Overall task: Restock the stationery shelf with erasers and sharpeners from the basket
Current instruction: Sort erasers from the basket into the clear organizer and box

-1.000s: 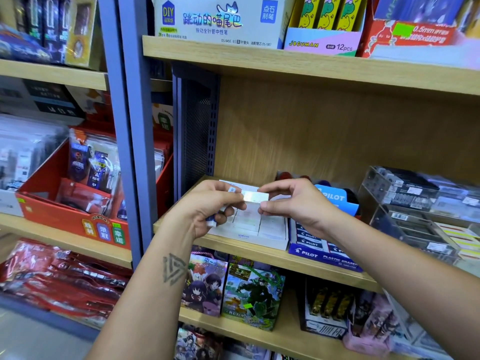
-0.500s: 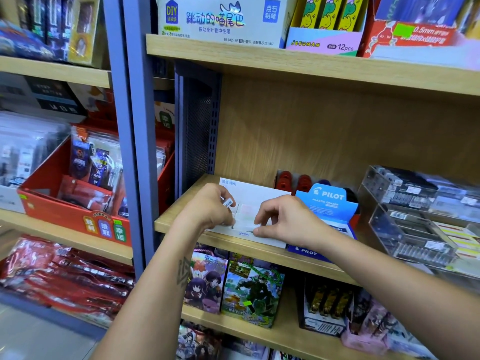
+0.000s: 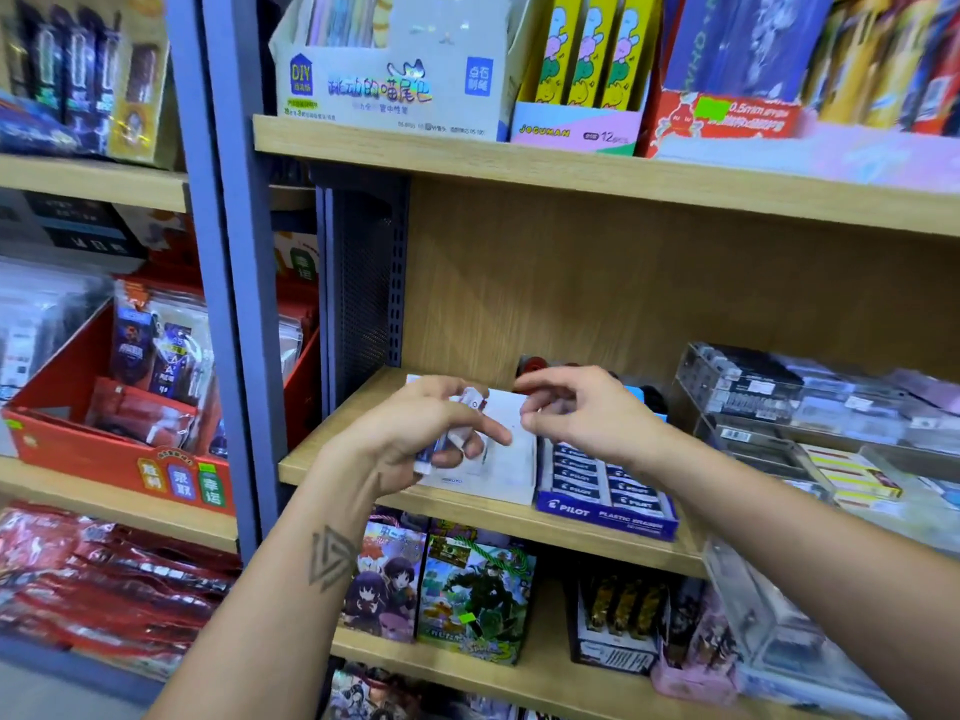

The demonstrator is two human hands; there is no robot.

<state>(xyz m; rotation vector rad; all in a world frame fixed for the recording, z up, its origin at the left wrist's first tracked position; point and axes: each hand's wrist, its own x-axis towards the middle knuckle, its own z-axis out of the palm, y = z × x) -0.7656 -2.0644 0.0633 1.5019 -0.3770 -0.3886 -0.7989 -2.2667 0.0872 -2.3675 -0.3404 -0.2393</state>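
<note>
1. My left hand [image 3: 426, 439] gripped spare erasers [image 3: 457, 439], ready for loading.
2. My right hand [image 3: 582, 413] hovered, fingers loosely apart, holding nothing, above the white box [image 3: 511, 467] at the shelf's [image 3: 337, 407] front edge.

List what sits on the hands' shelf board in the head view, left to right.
White eraser box → blue Pilot eraser box → clear acrylic display case.

Shelf [image 3: 332, 462] bears apparently two eraser boxes [image 3: 605, 483].

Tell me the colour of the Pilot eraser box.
Blue with white lettering: the Pilot eraser box, seen in the head view.
</note>
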